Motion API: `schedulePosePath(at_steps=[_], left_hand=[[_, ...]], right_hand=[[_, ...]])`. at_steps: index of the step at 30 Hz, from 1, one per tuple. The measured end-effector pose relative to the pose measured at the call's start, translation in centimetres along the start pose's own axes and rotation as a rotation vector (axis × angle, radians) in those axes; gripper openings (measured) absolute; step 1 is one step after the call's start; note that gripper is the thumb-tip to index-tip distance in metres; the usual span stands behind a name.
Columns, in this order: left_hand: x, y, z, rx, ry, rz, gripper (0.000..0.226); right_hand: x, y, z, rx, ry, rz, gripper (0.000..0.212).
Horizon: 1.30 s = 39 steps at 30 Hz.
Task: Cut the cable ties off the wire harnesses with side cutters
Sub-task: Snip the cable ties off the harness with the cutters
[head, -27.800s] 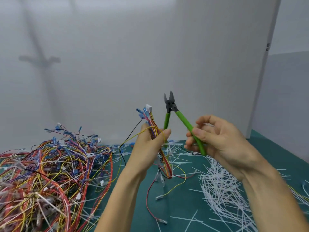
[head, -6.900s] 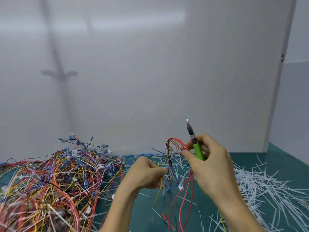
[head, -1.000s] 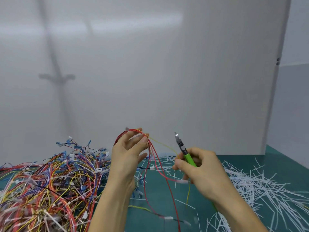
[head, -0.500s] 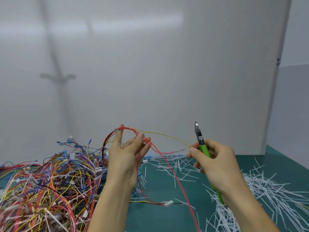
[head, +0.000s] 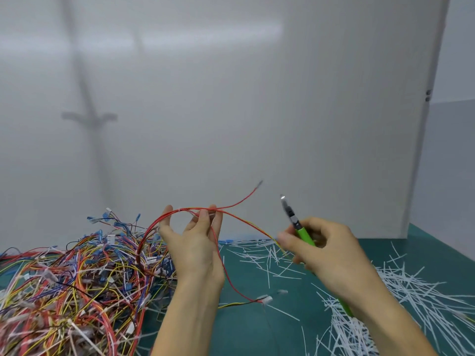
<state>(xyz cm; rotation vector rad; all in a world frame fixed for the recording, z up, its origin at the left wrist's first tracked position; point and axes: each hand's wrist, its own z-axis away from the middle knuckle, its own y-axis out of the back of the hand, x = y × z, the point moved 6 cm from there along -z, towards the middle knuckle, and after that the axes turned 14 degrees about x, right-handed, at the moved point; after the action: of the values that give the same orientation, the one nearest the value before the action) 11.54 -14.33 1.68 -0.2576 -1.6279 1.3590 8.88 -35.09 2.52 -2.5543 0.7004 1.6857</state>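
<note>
One red-and-yellow wire harness [head: 191, 209] loops sideways across our left hand's [head: 195, 250] nearly straight fingertips [head: 203, 219]. Our right hand [head: 326, 253] grips green-handled side cutters [head: 298, 226], nose pointing up-left.

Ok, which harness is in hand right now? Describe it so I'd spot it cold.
Start at the big tangled wire pile on the left of the green mat. Just right of it, the left hand is raised. The harness is the thin red-and-yellow loop across its fingertips, the only wires held up in the air.
</note>
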Motion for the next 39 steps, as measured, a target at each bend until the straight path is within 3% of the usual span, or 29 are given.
schedulePosePath(at_steps=[3,8,12,15,18,20,23,26,29,31,36,39], left_hand=[[-0.2,0.0,0.4,0.041,0.010,0.060,0.046],[-0.9,-0.4,1.3,0.029,0.078,0.094,0.044],[-1.7,-1.1,2.1,-0.089,0.136,0.030,0.043],[-1.4,-1.5,2.0,-0.196,0.178,-0.079,0.037],[-0.7,-1.0,0.9,-0.163,0.272,-0.169,0.011],[-0.4,-0.5,-0.1,-0.117,0.316,-0.165,0.029],[-0.5,-0.8,-0.2,-0.162,0.333,-0.171,0.036],[-1.2,-0.9,0.3,-0.356,0.265,-0.507,0.030],[-2.1,-1.1,1.5,-0.559,0.180,-0.801,0.022],[-2.2,-1.2,1.6,-0.546,0.141,-0.823,0.018],[-0.7,-0.8,0.2,-0.407,0.070,-0.744,0.018],[-0.4,-0.5,-0.2,-0.398,0.086,-0.815,0.023]], right_hand=[[-0.2,-1.6,0.9,-0.194,0.018,0.103,0.030],[-1.0,-4.0,2.3,-0.279,0.054,0.098,0.047],[-0.7,-4.0,2.0,-0.201,0.048,0.069,0.014],[-0.7,-2.3,1.1,-0.057,0.022,0.016,0.014],[-0.4,-0.3,0.1,0.058,-0.031,-0.075,0.015],[-0.1,0.5,-0.2,0.072,-0.058,-0.098,0.012],[0.2,0.4,-0.2,0.059,-0.103,-0.155,0.005],[0.7,0.5,-0.4,0.157,-0.140,-0.191,0.017],[1.3,0.9,-0.7,0.192,-0.080,0.044,0.040],[1.9,1.0,-0.9,0.104,-0.041,0.258,0.054],[4.4,1.7,0.0,-0.427,-0.029,0.828,0.049],[6.1,1.8,0.0,-0.459,-0.062,1.021,0.043]])
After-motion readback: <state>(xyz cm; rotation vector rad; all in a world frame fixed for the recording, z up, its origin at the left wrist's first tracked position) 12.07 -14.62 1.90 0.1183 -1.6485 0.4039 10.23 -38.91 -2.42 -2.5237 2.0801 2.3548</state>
